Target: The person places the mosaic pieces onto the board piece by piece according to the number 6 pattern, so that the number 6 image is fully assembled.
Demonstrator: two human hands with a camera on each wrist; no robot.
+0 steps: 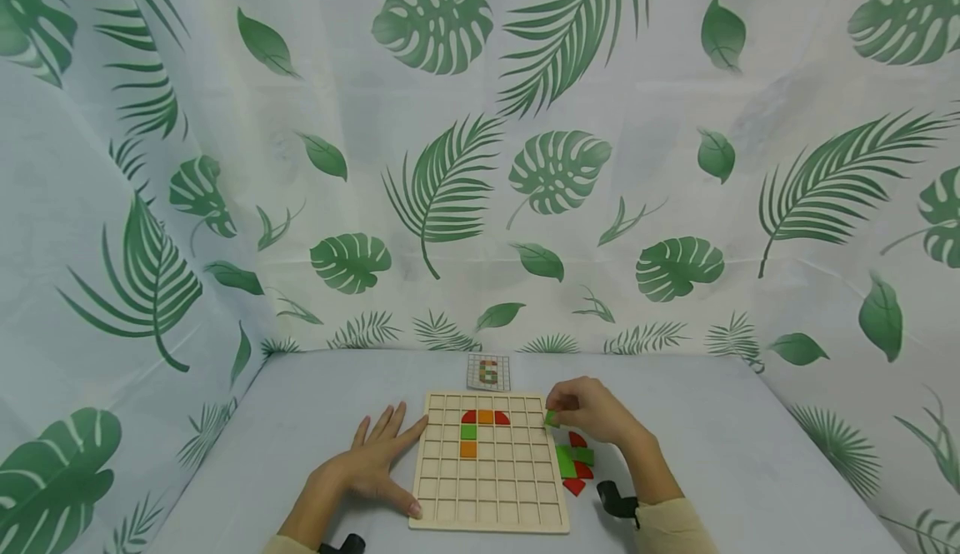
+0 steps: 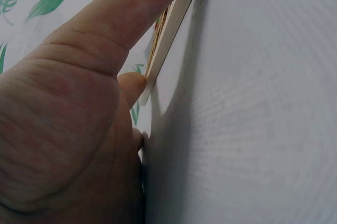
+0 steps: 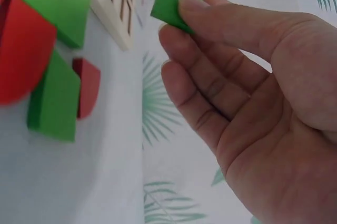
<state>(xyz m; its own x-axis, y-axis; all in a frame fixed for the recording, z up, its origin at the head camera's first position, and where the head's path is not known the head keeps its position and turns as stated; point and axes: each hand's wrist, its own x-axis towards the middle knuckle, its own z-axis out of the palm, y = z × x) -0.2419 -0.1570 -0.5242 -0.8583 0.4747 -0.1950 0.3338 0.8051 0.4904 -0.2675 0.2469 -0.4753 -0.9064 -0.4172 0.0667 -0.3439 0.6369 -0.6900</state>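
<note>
My right hand (image 1: 591,411) pinches a green square tile (image 3: 171,3) between thumb and fingers, at the right edge of the wooden grid board (image 1: 517,487). With its fingers spread, my left hand (image 1: 373,459) rests along the board's left side, thumb at the near left corner. Near the board's top lie a red quarter-round tile (image 1: 469,416), an orange square (image 1: 486,416) and another red quarter-round (image 1: 502,418) in a row. Below the left one sit a green square (image 1: 468,432) and an orange square (image 1: 468,450) in the grid.
Right of the board lies a loose pile of green tiles (image 1: 566,461) and red tiles (image 1: 574,486). Behind the board stands a pattern card (image 1: 488,372) showing a coloured figure on a grid. A leaf-printed cloth (image 1: 570,287) hangs behind the white table (image 1: 315,387).
</note>
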